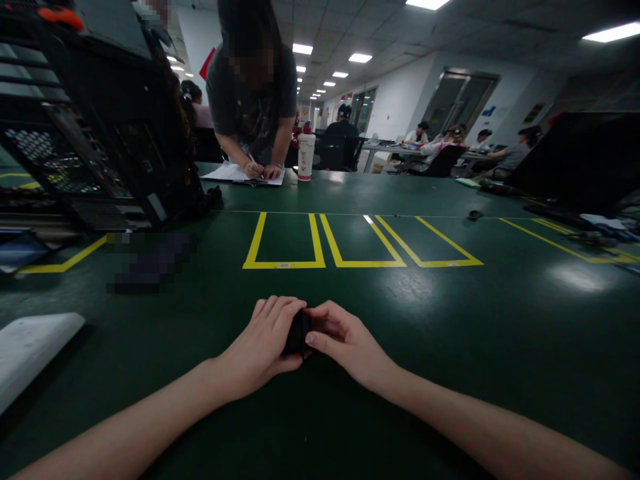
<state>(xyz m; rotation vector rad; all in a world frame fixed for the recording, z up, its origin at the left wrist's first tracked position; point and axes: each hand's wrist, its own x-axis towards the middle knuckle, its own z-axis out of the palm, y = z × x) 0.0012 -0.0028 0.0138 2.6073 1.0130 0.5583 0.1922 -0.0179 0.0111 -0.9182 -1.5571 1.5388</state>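
Note:
A small, dark black block-like object [298,333] is between my two hands, near the middle of the green table [320,427]. My left hand [267,337] is wrapped around its left side, fingers over the top and thumb low at the near side. At its right edge, my right hand [347,343] grips with the thumb in front and the curled fingers behind. Most of the object is covered by my fingers, so I cannot make out its kind. Beyond my hands, yellow tape outlines [285,265] mark the tabletop.
At the left stand a black open computer case [100,133] and a white flat object [35,347]. Across the table a person [253,87] writes on papers on a clipboard [220,173] beside a white cup [306,157]. A dark monitor-like shape [575,160] is at right.

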